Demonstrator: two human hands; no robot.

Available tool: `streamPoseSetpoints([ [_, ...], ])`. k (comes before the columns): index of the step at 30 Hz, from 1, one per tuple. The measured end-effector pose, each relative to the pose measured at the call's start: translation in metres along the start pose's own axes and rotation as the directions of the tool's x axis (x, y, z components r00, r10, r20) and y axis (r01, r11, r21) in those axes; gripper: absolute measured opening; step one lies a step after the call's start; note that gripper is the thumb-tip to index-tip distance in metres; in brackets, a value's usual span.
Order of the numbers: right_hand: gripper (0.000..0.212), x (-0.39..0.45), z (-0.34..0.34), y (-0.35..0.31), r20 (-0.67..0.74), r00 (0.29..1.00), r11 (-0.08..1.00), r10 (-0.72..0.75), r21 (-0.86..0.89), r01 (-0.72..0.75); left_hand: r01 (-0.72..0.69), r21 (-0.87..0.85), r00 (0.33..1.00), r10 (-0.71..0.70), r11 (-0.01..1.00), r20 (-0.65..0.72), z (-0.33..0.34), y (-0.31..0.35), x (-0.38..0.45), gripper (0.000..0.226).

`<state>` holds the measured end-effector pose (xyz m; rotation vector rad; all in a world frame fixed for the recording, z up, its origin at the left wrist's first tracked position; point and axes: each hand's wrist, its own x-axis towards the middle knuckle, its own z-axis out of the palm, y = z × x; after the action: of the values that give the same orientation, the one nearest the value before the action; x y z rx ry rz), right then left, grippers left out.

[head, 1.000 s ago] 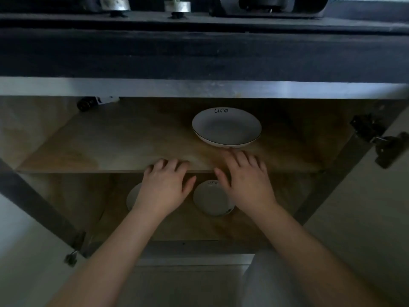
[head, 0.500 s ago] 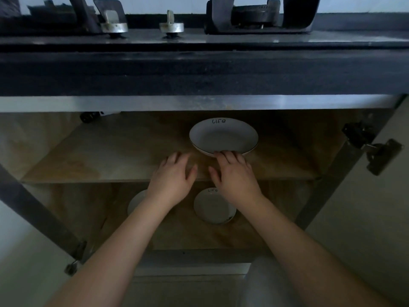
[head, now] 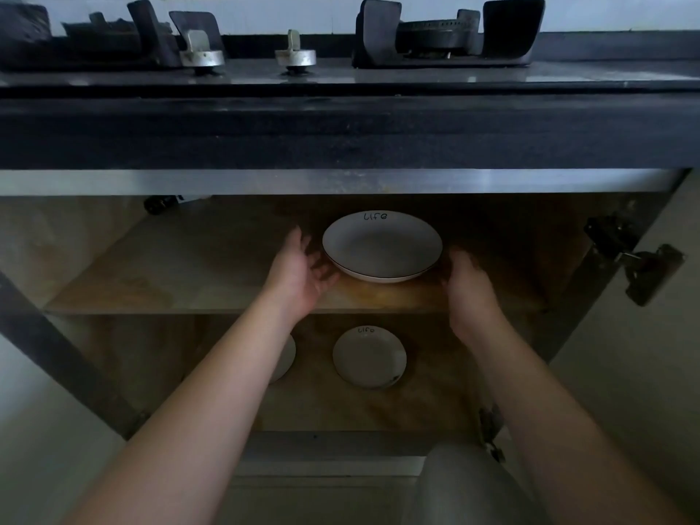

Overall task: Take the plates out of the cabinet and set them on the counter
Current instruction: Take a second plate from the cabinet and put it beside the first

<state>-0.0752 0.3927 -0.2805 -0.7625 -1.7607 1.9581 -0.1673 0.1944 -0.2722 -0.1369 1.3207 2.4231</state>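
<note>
A large white plate (head: 382, 246) with "Life" written on its rim sits on the upper shelf (head: 197, 267) of the open cabinet. My left hand (head: 299, 272) is open at the plate's left edge, fingers spread beside its rim. My right hand (head: 467, 286) is open at the plate's right edge. Neither hand grips the plate. On the lower shelf lies a smaller white plate (head: 369, 357) with the same lettering. Another small plate (head: 286, 359) to its left is mostly hidden behind my left forearm.
Above the cabinet runs a dark counter edge (head: 341, 130) carrying a gas stove with two knobs (head: 295, 56) and a burner (head: 447, 36). An open cabinet door with a hinge (head: 640, 263) stands on the right. A dark object (head: 161, 203) lies at the shelf's back left.
Both hands have reached further into the cabinet and spread apart, from the shelf's front edge to either side of the large plate. The view has tilted up, showing more of the stove.
</note>
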Motion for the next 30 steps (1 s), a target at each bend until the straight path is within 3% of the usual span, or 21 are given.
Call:
streamPoseSetpoints([
  [2, 0.049, 0.003, -0.001, -0.004, 0.072, 0.995, 0.967, 0.072, 0.24, -0.087, 0.039, -0.053, 0.999, -0.038, 0.998, 0.011, 0.003, 0.001, 0.001, 0.063],
  [4, 0.054, 0.001, -0.003, -0.008, 0.168, 0.979, 0.859, 0.119, 0.477, -0.187, 0.061, -0.072, 0.998, -0.061, 0.996, 0.0, 0.004, 0.003, 0.0, 0.065],
  [7, 0.06, 0.0, -0.006, -0.009, 0.233, 0.96, 0.76, 0.153, 0.593, -0.265, 0.071, -0.035, 0.997, -0.072, 0.997, -0.022, 0.003, 0.004, -0.003, 0.067],
  [12, 0.064, -0.01, -0.008, -0.004, 0.263, 0.943, 0.752, 0.203, 0.575, -0.323, 0.086, -0.005, 0.996, -0.086, 0.996, -0.03, -0.009, 0.002, -0.009, 0.066],
  [18, 0.06, -0.01, -0.018, 0.002, 0.181, 0.963, 0.866, 0.199, 0.427, -0.26, 0.002, 0.161, 0.988, 0.023, 0.987, -0.153, -0.023, 0.011, -0.007, 0.059],
  [20, 0.058, -0.009, -0.016, -0.001, 0.139, 0.976, 0.884, 0.17, 0.417, -0.213, -0.004, 0.153, 0.992, 0.023, 0.988, -0.124, -0.019, 0.013, -0.005, 0.062],
  [24, 0.058, -0.009, -0.011, -0.009, 0.203, 0.963, 0.876, 0.179, 0.413, -0.25, 0.043, 0.137, 0.999, -0.042, 0.99, -0.016, -0.011, 0.012, -0.006, 0.073],
  [30, 0.057, -0.016, -0.017, -0.009, 0.231, 0.948, 0.873, 0.22, 0.387, -0.297, 0.073, 0.208, 0.996, -0.059, 0.975, -0.073, -0.019, 0.016, -0.017, 0.079],
])
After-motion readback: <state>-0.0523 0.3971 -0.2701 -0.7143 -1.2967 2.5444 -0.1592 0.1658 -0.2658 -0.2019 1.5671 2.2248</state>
